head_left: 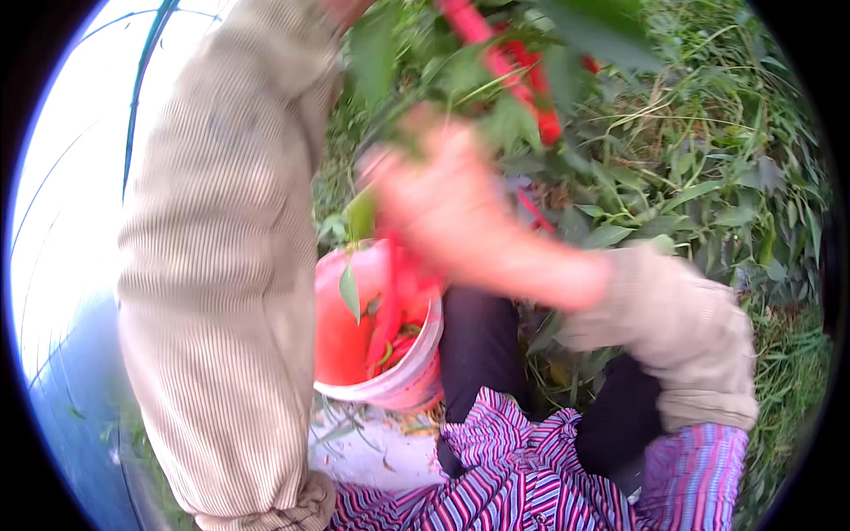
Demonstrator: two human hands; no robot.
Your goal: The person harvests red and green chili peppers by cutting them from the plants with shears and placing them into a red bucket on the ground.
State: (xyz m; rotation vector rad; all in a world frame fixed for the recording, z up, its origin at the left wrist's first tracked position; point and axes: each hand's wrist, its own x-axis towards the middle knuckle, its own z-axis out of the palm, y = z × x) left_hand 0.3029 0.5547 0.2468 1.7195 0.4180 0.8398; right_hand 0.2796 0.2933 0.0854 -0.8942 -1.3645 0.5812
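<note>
My right hand (443,203), smeared by motion, is in the middle of the view above a bucket (418,367). Long red chili peppers (386,310) hang from its closed fingers into the bucket's mouth; the exact grip is blurred. More red peppers lie inside the bucket, one with a curved green stem. My left arm, in a beige ribbed sleeve cover, reaches up past the top edge. Only a sliver of skin by the left wrist (347,11) shows, and leaves hide the rest. Beside it, long red peppers (522,75) hang among the pepper plant's leaves (496,124).
Dense green plants and dry grass (673,124) fill the right side. Pale plastic sheeting (66,221) with dark green ribs curves along the left. My dark-trousered knees (482,345) are close to the bucket. A whitish ground sheet (372,447) with leaf scraps lies below it.
</note>
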